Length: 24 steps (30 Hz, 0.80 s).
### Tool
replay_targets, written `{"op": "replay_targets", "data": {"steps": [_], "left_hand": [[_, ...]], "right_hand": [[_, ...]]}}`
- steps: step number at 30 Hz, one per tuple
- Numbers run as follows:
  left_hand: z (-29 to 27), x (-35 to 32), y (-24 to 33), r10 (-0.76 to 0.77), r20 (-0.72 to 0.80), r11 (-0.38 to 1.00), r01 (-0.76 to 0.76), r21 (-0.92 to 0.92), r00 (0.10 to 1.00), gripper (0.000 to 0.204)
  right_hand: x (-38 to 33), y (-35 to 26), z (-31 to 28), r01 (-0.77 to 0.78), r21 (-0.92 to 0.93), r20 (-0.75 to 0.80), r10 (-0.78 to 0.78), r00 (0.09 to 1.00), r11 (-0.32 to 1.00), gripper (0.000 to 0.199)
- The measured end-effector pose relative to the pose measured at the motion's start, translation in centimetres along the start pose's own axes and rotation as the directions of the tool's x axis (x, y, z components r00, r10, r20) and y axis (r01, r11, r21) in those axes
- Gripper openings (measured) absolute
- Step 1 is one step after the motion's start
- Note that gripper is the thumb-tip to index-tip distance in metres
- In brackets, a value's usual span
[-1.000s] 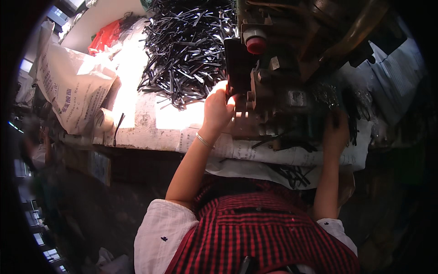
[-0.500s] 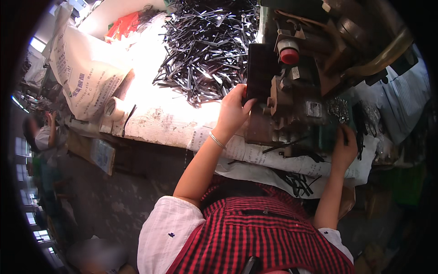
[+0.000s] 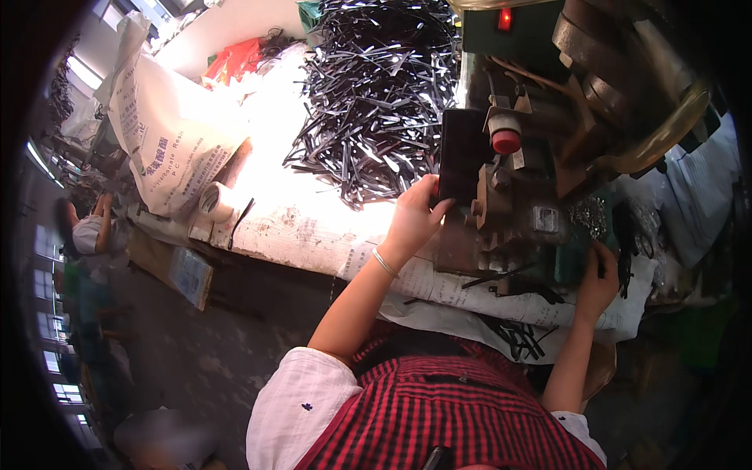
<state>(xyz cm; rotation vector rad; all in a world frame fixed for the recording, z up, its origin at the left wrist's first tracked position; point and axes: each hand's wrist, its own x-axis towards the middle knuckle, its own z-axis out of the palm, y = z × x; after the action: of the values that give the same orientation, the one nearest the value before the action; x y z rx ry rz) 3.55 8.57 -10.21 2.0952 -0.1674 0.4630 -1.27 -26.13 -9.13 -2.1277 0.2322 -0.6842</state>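
Hands (image 3: 413, 219) (image 3: 597, 283) touch press machine (image 3: 517, 196) beside strip pile (image 3: 376, 102).

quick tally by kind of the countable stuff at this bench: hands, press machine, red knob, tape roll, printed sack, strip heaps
Hands: 2, left hand and right hand
Press machine: 1
Red knob: 1
Tape roll: 1
Printed sack: 1
Heap of dark metal strips: 1
Total: 7

A big heap of thin black metal strips (image 3: 376, 86) fills the far table. The dark metal press machine (image 3: 533, 180) blocks the right side. Between them, the bright paper-covered tabletop (image 3: 305, 219) lies bare. A white printed sack (image 3: 164, 149) crowds the left end.
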Motion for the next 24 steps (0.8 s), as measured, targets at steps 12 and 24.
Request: {"op": "replay_targets", "data": {"steps": [12, 24], "left_hand": [[-9.0, 2.4, -0.3, 0.146, -0.47, 0.901, 0.078, 0.426, 0.87, 0.043], [-8.9, -1.3, 9.6, -0.092, -0.129, 0.807, -0.002, -0.591, 0.987, 0.019]], "right_hand": [[-0.3, -0.5, -0.2, 0.004, -0.002, -0.029, -0.004, 1.0, 1.0, 0.017], [-1.4, -1.3, -1.1, 0.04, -0.002, -0.057, -0.04, 0.998, 0.999, 0.013]]}}
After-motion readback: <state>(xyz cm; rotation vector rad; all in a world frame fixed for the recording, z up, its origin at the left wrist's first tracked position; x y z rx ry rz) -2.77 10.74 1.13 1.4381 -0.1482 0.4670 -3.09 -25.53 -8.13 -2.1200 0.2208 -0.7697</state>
